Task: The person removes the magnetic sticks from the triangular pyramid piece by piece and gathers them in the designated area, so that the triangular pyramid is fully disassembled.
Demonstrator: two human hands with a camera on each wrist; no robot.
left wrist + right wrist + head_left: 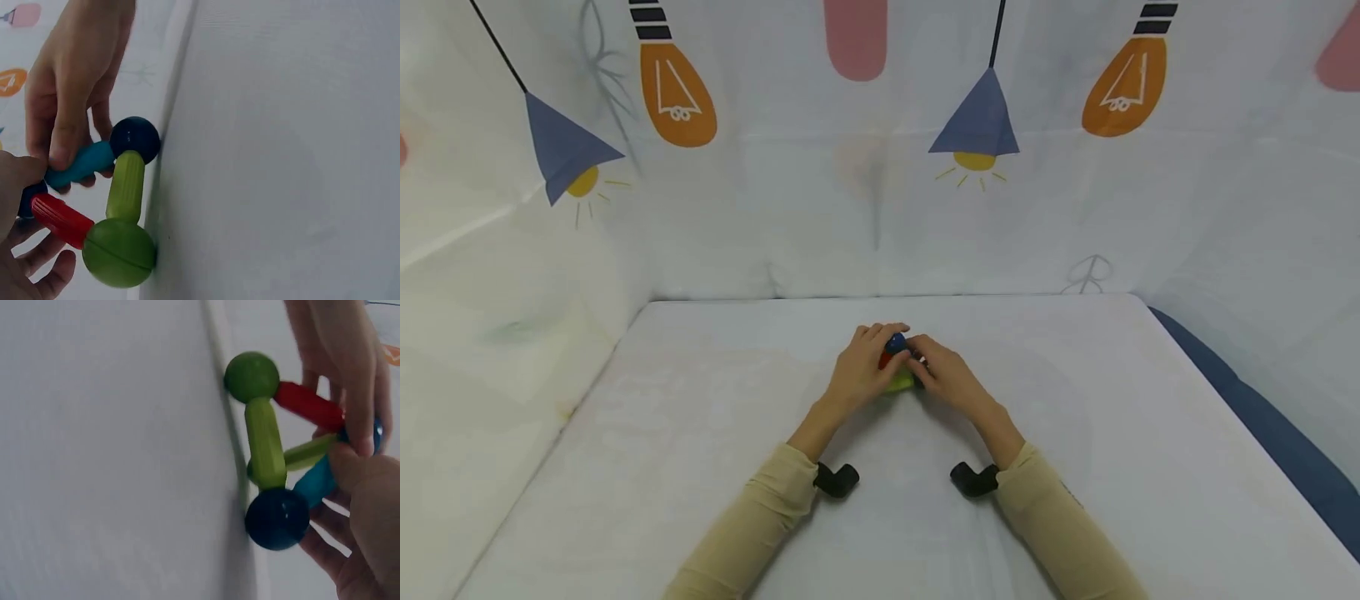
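A small frame of plastic rods and balls stands on the table. My left hand (860,364) holds its upper dark blue ball (896,342), where a red rod (62,220) and a turquoise rod (87,164) meet. My right hand (951,375) pinches the turquoise rod. The red rod slopes down to a green ball (119,252). A yellow-green rod (265,440) links that ball to a lower dark blue ball (277,519). Behind it, a second yellow-green rod (309,453) rises toward the top ball. Fingers partly hide the upper joint.
The white table (700,467) extends around both hands. A white sheet printed with lamps and bulbs (775,192) hangs behind the far edge. Black wrist devices (837,481) sit at both sleeve cuffs. Dark blue fabric (1247,400) lies beyond the right edge.
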